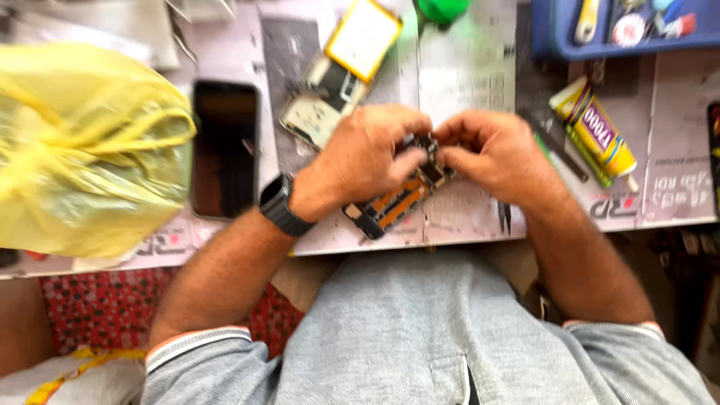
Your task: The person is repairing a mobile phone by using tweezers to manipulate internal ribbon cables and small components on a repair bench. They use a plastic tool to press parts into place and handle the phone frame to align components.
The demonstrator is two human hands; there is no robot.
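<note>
The opened phone frame (396,201) sits mid-frame, its long axis running lower left to upper right. Both your hands pinch its upper-right end: left hand (360,157) curled over it, right hand (491,154) gripping from the right, equally close.

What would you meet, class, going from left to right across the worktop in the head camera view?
Crinkled yellow plastic bag → flat black phone with dark screen → left hand → opened phone frame with orange parts, gripped by both hands → right hand → yellow glue tube with purple label.
</note>
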